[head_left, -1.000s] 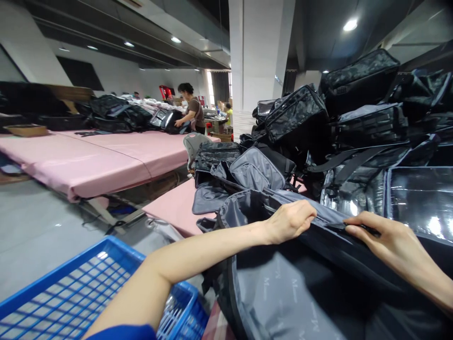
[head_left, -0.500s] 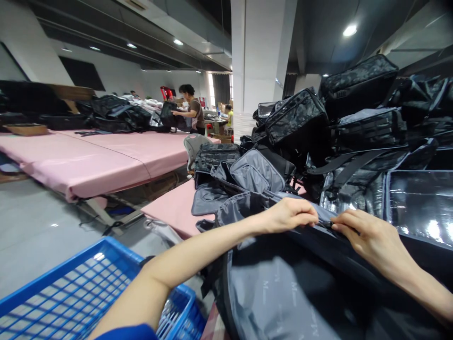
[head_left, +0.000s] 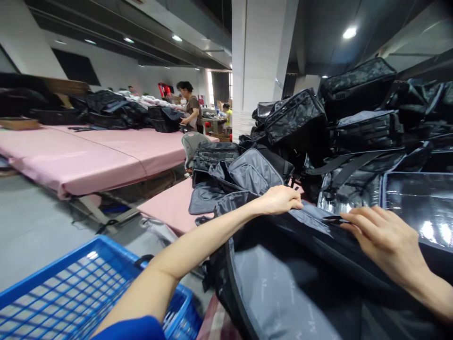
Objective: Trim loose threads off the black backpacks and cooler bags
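Observation:
A large black bag (head_left: 276, 278) lies wide open in front of me, its grey printed lining facing up. My left hand (head_left: 283, 200) is closed on the bag's upper edge, fingers pinched on the fabric. To the right, my right hand (head_left: 385, 236) is closed around small dark thread snips (head_left: 332, 218), whose thin pointed blades stick out to the left over the grey lining along that edge. The snips' handles are hidden by the fingers. A gap of bag edge lies between the two hands.
Camouflage bags (head_left: 297, 115) are piled behind and right. An open bag with silvery lining (head_left: 417, 203) lies at the right. A blue plastic basket (head_left: 102, 243) stands at lower left. Beyond is a pink-covered table (head_left: 106, 160), with a co-worker (head_left: 193, 108) at its far end.
My left hand has moved left along the bag's edge, and my right hand slightly right, widening the gap between them. The snips show more clearly. The co-worker's arms have lowered.

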The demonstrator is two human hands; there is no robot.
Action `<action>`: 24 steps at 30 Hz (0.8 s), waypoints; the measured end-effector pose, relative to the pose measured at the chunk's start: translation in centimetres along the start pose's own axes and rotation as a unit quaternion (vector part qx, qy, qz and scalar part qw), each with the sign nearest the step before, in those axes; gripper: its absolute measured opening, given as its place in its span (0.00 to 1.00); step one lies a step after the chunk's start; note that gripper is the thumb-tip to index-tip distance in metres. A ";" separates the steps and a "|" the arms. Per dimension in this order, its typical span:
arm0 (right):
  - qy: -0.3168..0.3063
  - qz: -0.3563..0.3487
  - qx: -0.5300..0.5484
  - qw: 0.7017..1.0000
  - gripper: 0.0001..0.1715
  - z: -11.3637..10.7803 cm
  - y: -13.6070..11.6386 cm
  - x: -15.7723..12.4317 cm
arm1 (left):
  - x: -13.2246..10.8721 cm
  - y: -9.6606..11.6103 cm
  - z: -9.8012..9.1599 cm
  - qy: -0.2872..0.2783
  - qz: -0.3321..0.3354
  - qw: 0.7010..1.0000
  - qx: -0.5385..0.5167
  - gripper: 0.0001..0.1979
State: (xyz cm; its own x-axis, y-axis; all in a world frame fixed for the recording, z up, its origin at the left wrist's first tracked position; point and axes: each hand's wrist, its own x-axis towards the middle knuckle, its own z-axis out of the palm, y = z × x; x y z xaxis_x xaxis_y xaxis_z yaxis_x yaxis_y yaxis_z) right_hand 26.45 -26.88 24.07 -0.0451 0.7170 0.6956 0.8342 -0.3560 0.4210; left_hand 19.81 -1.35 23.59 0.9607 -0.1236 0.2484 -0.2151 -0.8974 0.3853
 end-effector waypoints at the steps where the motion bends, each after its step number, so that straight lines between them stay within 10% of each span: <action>1: -0.001 -0.016 -0.014 1.000 0.06 -0.1 -0.1 0.1 | 0.1 0.1 -0.1 -0.004 -0.004 1.000 -0.004 0.10; 13: -0.029 0.012 0.090 0.996 0.05 0.4 0.3 0.1 | 0.1 -0.2 -0.5 0.001 -0.017 1.000 0.003 0.10; 20: 0.025 0.334 0.297 0.894 0.09 -0.8 0.0 0.0 | -0.9 5.3 3.1 -0.008 0.214 0.959 0.186 0.15; 24: 0.076 0.399 0.348 0.845 0.09 -2.9 0.3 -0.2 | -0.3 8.5 4.1 -0.068 0.172 0.947 0.263 0.10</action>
State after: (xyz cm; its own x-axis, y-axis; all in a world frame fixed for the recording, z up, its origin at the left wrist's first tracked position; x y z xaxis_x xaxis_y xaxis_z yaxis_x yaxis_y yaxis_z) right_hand 25.10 -28.83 25.75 0.6577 0.3113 0.6860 0.7517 -0.2120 -0.6245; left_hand 18.37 -10.63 23.15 0.8714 -0.4674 0.1487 -0.4360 -0.8770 -0.2018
